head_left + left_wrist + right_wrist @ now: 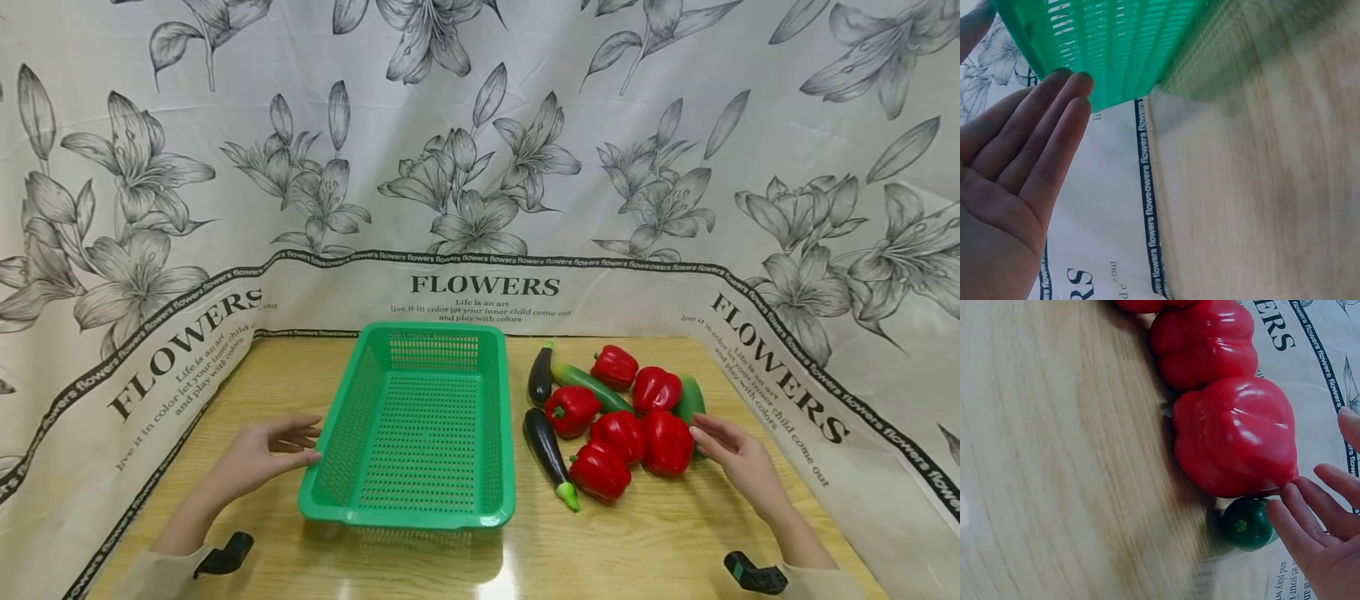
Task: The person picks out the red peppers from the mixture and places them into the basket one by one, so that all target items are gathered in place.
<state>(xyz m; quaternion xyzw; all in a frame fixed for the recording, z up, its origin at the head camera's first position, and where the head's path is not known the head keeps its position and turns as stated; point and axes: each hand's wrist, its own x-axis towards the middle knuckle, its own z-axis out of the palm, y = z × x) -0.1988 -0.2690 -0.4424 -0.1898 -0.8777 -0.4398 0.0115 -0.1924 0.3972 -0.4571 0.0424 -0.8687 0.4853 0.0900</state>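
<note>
A green perforated plastic basket (408, 522) stands on the wooden table, with nothing lying in it. My left hand (273, 454) is at its left side, fingers extended close to the rim; whether they touch it I cannot tell. To the basket's right lies a group of several red bell peppers (669, 443). My right hand (738, 471) is at the group's right edge, its fingers loosely extended beside the nearest pepper (1235, 437) and a dark green cucumber-like vegetable (1245, 525). In the right wrist view the fingertips meet the pepper's edge without curling round it.
Two eggplants (546, 443) lie between the basket and the peppers. Another long green vegetable (596, 385) lies among the peppers. A white floral cloth (480, 292) stands behind the table (585, 550) and along both sides.
</note>
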